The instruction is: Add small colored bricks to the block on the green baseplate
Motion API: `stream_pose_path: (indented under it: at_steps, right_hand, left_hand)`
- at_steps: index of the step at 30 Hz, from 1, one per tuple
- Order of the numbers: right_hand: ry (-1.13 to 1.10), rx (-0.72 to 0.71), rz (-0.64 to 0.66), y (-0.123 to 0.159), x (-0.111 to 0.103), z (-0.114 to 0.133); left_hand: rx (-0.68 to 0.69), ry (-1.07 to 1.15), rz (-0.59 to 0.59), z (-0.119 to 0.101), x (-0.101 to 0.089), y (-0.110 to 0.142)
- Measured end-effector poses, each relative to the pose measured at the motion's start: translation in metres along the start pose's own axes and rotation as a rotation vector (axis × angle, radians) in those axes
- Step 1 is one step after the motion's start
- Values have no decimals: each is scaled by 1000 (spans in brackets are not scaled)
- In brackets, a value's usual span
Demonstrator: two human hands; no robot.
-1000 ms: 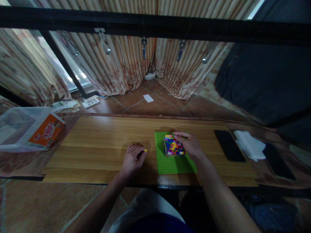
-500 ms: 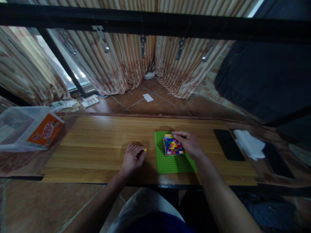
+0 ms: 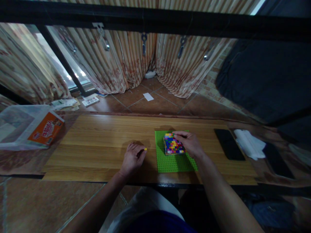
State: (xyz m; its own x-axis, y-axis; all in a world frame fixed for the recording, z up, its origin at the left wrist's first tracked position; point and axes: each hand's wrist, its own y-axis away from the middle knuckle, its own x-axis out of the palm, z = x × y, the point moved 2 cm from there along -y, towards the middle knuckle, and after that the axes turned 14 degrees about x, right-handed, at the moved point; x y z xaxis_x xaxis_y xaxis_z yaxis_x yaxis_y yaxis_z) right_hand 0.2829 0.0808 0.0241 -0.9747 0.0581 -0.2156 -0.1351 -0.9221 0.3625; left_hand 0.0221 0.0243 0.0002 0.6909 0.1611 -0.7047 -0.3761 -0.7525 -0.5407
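Observation:
My left hand (image 3: 132, 159) hovers over the wooden table, left of the green baseplate (image 3: 176, 165). Its thumb and forefinger are closed on a small yellow toy brick (image 3: 145, 149). On the baseplate stands a block of many small coloured toy bricks (image 3: 173, 144), packed close together. My right hand (image 3: 190, 144) reaches over that block from the right, with thumb and forefinger pinched at its far top edge. What sits between those fingertips is too small to make out. The hand covers the block's right side.
The wooden table (image 3: 97, 142) spans the view. A clear plastic box (image 3: 24, 129) with an orange label stands at the left. A black phone-like slab (image 3: 229, 144) lies to the right, beside white folded paper (image 3: 250, 144). A dark bar (image 3: 155, 24) crosses above.
Both hands keep almost the same pose, the left with the yellow brick and the right at the block's top edge. The view has shifted very slightly.

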Motion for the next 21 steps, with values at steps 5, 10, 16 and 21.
stream_pose_path:
  at_steps: [5,10,16,21]
  right_hand:
    - [-17,-17,-12,1,1,2]
    - [9,-40,-16,2,2,0]
    - [213,-302,-325,21,4,7]
    - [384,-612,-330,70,41,29]
  left_hand:
    - [12,-2,-16,0,0,0]
    - [21,6,-22,1,1,0]
    - [1,31,-9,4,3,3]
    - [-15,27,15,3,2,4]
